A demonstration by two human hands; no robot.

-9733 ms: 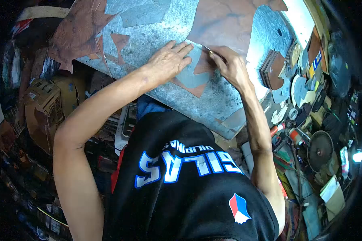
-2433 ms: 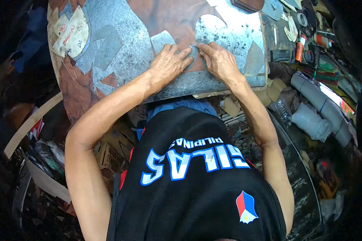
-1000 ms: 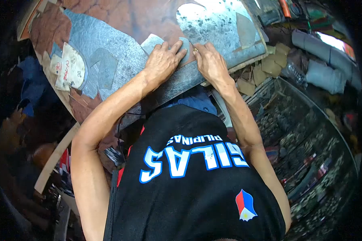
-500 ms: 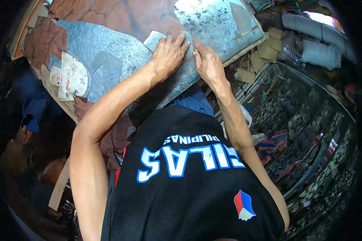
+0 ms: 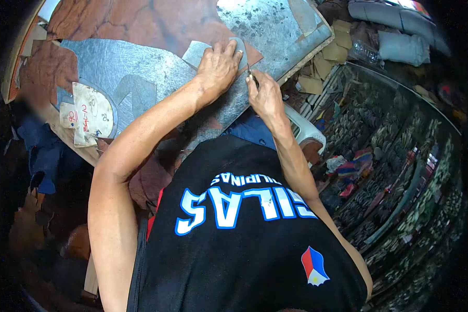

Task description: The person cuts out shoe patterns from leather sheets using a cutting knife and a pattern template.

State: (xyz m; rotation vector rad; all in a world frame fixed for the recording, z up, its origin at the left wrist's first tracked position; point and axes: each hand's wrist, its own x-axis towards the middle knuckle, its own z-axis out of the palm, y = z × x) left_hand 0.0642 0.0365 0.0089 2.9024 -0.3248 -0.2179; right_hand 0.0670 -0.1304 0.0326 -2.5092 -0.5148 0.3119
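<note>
My left hand lies palm down with its fingers spread on a grey template, pressing it against the reddish-brown leather on the metal-topped table. The template's rounded end shows past the fingertips. My right hand is closed around a thin dark knife, whose tip points up beside the template's right edge. A small triangle of brown leather shows just right of the template.
At the left of the table lie a marked cream pattern piece and grey patterns. Cardboard scraps, plastic-wrapped bundles and a large rack of dark items are at the right. A white chair stands near my right forearm.
My right hand has moved down and away from the template, and the knife in it now shows clearly. My left hand stays on the template. The view has shifted slightly.
</note>
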